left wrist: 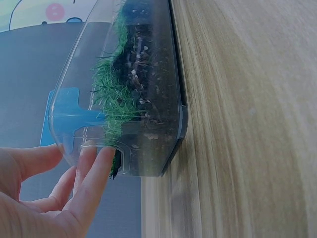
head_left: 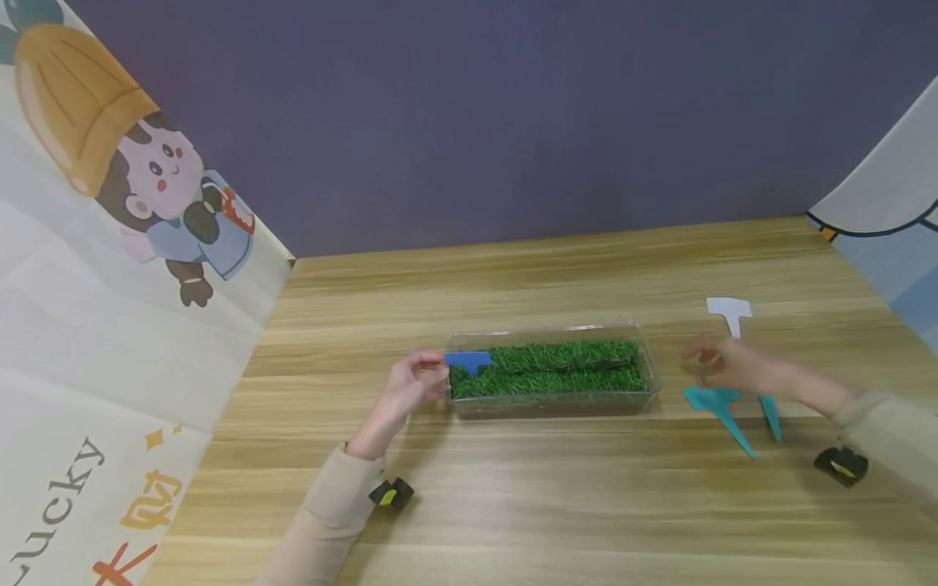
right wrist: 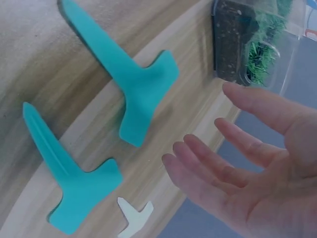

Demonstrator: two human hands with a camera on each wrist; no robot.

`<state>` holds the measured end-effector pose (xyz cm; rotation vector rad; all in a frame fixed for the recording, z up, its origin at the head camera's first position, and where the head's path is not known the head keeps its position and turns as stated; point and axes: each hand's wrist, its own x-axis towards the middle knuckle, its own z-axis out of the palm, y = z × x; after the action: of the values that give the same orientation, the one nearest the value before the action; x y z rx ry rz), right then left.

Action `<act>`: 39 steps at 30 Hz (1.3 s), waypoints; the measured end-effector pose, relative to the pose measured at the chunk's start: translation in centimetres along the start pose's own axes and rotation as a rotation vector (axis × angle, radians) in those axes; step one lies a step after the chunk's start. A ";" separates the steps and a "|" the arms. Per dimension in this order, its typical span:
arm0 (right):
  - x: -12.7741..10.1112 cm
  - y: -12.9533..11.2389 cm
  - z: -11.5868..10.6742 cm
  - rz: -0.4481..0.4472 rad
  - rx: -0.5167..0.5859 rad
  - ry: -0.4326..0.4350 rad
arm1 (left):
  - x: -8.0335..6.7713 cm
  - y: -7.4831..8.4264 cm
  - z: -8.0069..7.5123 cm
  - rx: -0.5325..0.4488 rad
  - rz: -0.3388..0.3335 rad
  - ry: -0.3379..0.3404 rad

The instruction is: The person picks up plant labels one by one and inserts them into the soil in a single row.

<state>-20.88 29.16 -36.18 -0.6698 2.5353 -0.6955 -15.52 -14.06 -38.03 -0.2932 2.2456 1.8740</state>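
From the head view, one blue tag (head_left: pixel 467 360) stands in the grass at the tray's (head_left: pixel 652 370) 9 o'clock end; my left hand (head_left: pixel 410 387) sits beside it. Two teal tags (head_left: pixel 721 407) and a white tag (head_left: pixel 729 312) still lie on the table at 3 o'clock, under my right hand (head_left: pixel 725 366). Open wood all round.

Left wrist: my fingers (left wrist: pixel 91 173) lie relaxed against the tray wall, gripping nothing.

Right wrist: my palm (right wrist: pixel 257 168) is spread above the teal tags (right wrist: pixel 133 82), holding nothing.

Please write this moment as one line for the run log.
left hand: touches box end, near blue tag | right hand: open over teal tags | white tag: table
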 end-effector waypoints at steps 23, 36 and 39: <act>-0.3 0.7 1.5 0.007 -0.194 0.014 | -0.1 -0.1 0.1 -0.004 -0.001 0.010; -0.2 1.4 2.4 0.020 -0.184 0.051 | 0.0 0.0 0.1 -0.008 -0.001 0.012; -0.1 1.6 2.5 0.020 -0.181 0.054 | -0.1 0.0 0.1 -0.006 -0.001 0.010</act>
<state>-20.02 29.54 -38.96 -0.6921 2.6739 -0.4874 -15.46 -13.96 -38.02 -0.3053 2.2465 1.8829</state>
